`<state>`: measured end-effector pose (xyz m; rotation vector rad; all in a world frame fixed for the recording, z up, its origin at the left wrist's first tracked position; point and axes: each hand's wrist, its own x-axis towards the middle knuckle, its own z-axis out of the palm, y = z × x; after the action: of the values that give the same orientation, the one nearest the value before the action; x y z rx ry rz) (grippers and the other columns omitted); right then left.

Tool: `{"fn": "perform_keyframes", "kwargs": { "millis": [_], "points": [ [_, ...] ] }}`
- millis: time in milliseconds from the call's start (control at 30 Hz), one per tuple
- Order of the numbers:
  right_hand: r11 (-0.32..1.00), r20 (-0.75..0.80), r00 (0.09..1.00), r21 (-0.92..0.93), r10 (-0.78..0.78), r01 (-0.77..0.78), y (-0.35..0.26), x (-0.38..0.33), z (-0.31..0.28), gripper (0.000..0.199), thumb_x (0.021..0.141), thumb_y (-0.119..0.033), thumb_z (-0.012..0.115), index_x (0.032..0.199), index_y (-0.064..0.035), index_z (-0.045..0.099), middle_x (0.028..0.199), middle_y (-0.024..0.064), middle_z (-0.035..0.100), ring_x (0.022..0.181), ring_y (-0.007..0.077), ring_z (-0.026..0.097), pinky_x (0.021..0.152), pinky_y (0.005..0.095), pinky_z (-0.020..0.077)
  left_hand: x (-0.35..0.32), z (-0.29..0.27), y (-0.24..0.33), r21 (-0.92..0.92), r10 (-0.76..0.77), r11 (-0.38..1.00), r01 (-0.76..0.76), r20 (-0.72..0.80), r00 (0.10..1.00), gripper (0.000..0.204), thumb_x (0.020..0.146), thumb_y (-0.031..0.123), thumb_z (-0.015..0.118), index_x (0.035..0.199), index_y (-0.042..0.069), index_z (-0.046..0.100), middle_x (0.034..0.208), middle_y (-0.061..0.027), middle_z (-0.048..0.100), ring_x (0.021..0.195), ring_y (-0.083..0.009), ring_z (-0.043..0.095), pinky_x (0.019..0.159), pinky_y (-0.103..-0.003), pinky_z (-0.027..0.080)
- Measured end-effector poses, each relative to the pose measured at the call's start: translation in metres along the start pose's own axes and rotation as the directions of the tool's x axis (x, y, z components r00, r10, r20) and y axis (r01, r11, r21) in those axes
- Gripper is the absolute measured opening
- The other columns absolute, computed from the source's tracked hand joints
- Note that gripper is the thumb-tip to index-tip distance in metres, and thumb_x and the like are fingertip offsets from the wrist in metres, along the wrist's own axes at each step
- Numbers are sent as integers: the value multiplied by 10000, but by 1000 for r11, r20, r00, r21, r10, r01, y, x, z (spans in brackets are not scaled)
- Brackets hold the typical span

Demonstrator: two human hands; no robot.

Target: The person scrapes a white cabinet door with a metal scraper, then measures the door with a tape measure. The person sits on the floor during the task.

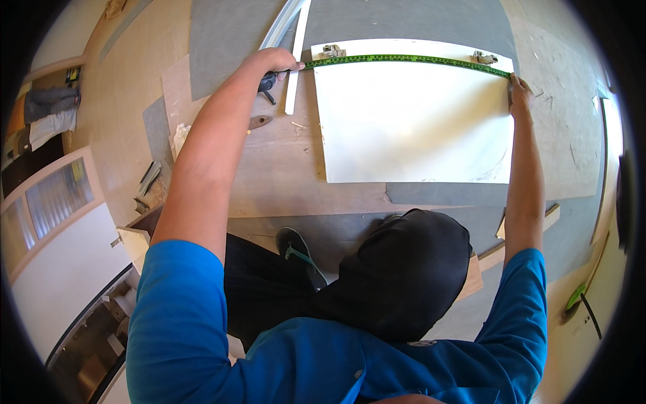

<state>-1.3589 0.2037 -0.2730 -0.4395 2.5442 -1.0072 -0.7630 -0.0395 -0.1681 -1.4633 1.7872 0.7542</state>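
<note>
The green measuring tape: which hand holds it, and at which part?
The left hand holds the green measuring tape at its case end; the right hand pins the free tip at the white panel corner.

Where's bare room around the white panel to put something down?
The brown board between the white panel and the left forearm lies bare, as does the panel's middle. The top edge is crowded: the green tape measure, two hinges, the left hand, the right hand and a white strip.

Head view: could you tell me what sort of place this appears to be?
Probably a carpentry or cabinet-fitting site: a white panel with hinges lies on floor boards, and both hands stretch a green tape measure across it.
</note>
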Motion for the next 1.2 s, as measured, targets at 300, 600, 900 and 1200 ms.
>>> {"fn": "perform_keyframes", "kwargs": {
  "millis": [300,600,900,1200],
  "points": [
    [1000,0,1000,7,-23,23,-3,-6,-1,468,906,-465,774,1206,-106,774,1190,131,750,1092,250,696,937,371,533,3,0,1,-18,-64,998,64,27,998,594,954,578,651,771,13,678,714,-151,637,574,-274,582,597,-464,464],
    [999,-6,999,-24,-41,41,1,-1,-3,459,913,-470,764,1207,-119,776,1186,123,753,1105,252,693,940,373,534,-9,-5,6,-61,-59,996,62,52,997,561,959,549,662,762,24,651,708,-119,605,565,-244,569,549,-428,447],
    [1000,-5,1000,24,-7,7,-3,-6,0,485,917,-475,757,1211,-89,769,1198,143,746,1107,264,691,948,375,533,-12,-6,10,-111,-88,989,95,65,994,504,978,500,664,774,40,640,699,-95,599,538,-230,546,532,-415,446],
    [988,60,998,150,21,-29,9,8,8,496,935,-444,746,1261,-70,739,1225,143,728,1112,252,666,960,362,514,-31,-5,-3,-106,-6,994,26,186,983,585,959,576,665,787,18,700,648,-80,654,497,-187,588,496,-372,492]
  ]
}}
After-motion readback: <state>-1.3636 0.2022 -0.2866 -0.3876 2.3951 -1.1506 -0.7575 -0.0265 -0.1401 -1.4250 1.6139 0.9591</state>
